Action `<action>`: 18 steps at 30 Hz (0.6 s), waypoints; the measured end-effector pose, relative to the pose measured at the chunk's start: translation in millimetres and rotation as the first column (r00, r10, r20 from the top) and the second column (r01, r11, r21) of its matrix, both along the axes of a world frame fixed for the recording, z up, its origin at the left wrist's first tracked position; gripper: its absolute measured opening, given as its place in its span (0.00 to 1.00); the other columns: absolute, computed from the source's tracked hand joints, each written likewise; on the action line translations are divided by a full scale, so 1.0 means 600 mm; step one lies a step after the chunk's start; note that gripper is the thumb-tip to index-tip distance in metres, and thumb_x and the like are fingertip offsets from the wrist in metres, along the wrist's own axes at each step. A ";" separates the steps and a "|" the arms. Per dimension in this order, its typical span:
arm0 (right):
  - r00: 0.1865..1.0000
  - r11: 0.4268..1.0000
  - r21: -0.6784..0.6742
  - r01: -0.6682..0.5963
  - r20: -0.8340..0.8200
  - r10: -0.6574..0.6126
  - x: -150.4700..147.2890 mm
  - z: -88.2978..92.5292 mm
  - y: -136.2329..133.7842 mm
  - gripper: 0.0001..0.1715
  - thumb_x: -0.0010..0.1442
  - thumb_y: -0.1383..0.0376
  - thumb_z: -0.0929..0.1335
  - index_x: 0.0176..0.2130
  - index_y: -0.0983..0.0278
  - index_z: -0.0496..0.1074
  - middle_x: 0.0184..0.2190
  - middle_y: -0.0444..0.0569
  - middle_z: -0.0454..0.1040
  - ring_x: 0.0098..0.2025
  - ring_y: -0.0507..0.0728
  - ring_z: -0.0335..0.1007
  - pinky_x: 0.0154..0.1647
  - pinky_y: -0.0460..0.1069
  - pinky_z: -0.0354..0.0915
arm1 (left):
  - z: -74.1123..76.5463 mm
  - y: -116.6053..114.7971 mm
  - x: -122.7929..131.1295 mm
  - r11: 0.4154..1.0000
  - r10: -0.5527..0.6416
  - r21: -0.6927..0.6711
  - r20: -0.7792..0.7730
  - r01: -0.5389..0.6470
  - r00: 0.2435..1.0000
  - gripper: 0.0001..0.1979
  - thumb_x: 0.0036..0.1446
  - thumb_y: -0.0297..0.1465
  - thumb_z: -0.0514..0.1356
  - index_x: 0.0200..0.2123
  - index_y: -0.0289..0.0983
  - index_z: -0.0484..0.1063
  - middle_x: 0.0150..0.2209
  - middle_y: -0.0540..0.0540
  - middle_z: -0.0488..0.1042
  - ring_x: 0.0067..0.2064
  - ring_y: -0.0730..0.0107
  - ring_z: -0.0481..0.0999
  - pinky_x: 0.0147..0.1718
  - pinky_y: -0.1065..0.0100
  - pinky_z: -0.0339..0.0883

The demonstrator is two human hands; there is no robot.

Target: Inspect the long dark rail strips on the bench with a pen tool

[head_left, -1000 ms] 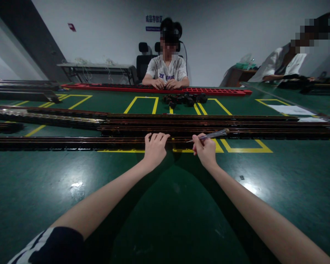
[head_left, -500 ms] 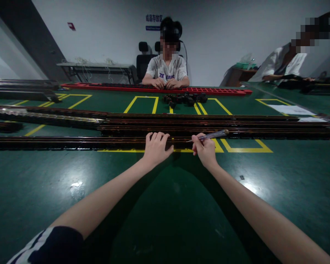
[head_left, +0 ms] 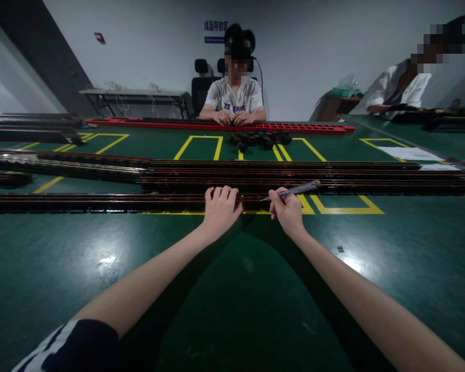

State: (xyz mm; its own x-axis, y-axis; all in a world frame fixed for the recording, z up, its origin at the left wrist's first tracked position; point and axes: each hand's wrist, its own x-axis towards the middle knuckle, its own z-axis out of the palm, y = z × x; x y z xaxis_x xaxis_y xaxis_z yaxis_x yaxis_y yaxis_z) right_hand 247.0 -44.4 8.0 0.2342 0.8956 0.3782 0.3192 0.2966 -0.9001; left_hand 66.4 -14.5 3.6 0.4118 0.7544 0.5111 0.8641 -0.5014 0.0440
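Observation:
A long dark rail [head_left: 101, 202] lies across the green table [head_left: 232, 289] just in front of me. My left hand [head_left: 220, 209] rests on the rail with its fingers curled over the top edge, gripping it. A little to the right, my right hand [head_left: 287, 211] is closed on a thin clear-handled tool [head_left: 294, 190]. The tool's tip points left toward the rail. Its handle slants up to the right.
Several more dark rails [head_left: 279, 175] lie stacked behind the near one. A pile of small black parts [head_left: 259, 139] and a long red rack [head_left: 217, 125] sit farther back, where a seated person [head_left: 234, 95] works. Another person [head_left: 403, 88] sits at the far right.
Almost nothing differs. My left hand has shifted very slightly on the rail, and my right hand keeps the tool in the same place.

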 end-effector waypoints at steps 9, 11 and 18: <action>0.999 1.000 -0.027 0.012 -0.030 -0.013 -0.003 0.005 -0.002 0.21 0.57 0.49 0.66 0.25 0.62 0.64 0.15 0.40 0.67 0.13 0.47 0.61 0.13 0.43 0.57 | -0.001 -0.003 0.001 0.999 -0.039 -0.008 -0.004 0.039 0.999 0.18 0.62 0.29 0.48 0.53 0.36 0.69 0.50 0.39 0.73 0.52 0.53 0.68 0.55 0.47 0.55; 0.999 0.999 -0.033 0.020 -0.024 -0.021 -0.003 0.004 -0.001 0.21 0.57 0.50 0.66 0.25 0.62 0.64 0.14 0.40 0.67 0.13 0.47 0.61 0.12 0.43 0.57 | -0.002 -0.003 0.001 0.999 -0.039 -0.005 -0.008 0.039 0.999 0.19 0.62 0.28 0.48 0.53 0.36 0.69 0.50 0.39 0.73 0.52 0.53 0.68 0.55 0.47 0.55; 1.000 0.999 -0.024 0.028 0.006 -0.028 0.000 -0.001 0.004 0.22 0.57 0.48 0.66 0.24 0.62 0.63 0.14 0.40 0.66 0.12 0.48 0.60 0.12 0.43 0.57 | 0.001 -0.005 0.000 0.999 -0.041 -0.011 -0.011 0.040 0.999 0.20 0.60 0.24 0.48 0.54 0.35 0.69 0.52 0.39 0.73 0.54 0.54 0.68 0.56 0.47 0.54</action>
State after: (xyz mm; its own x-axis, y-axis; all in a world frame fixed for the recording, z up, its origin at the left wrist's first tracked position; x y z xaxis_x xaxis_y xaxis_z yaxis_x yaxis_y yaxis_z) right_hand 246.9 -42.2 7.6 0.2572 0.8976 0.3581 0.3324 0.2658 -0.9049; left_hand 66.3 -17.4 4.0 0.4480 0.7425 0.4980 0.8436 -0.5355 0.0396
